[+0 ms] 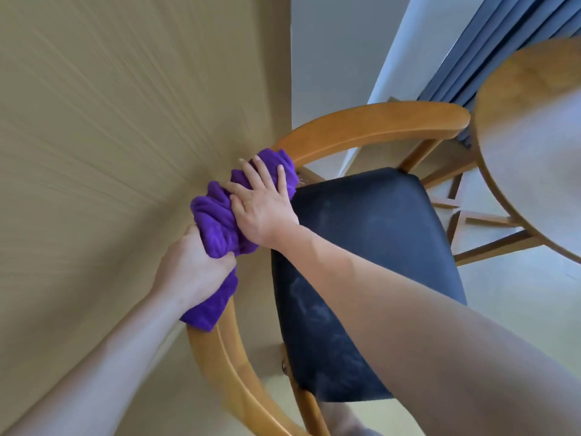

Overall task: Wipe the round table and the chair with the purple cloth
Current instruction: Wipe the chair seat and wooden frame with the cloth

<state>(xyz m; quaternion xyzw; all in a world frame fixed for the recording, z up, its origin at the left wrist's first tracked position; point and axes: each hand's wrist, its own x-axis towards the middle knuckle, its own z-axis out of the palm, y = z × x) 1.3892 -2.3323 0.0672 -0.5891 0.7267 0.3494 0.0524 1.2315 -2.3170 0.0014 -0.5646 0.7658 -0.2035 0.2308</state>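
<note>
You saw a vivid purple cloth (pixel 220 228), plain and without pattern, bunched over the chair's curved rail. The chair (pixel 371 121) was honey-orange wood with a faint grain, and its seat cushion (pixel 371 247) was dark navy, nearly black, marked with pale chalky smudges. The round table (pixel 534 127) was a warm brown wood whose top washed out to pale grey under glare. The wall (pixel 110 105) was tan with fine streaked lines, and the curtain (pixel 478 55) was slate blue in vertical folds.
</note>
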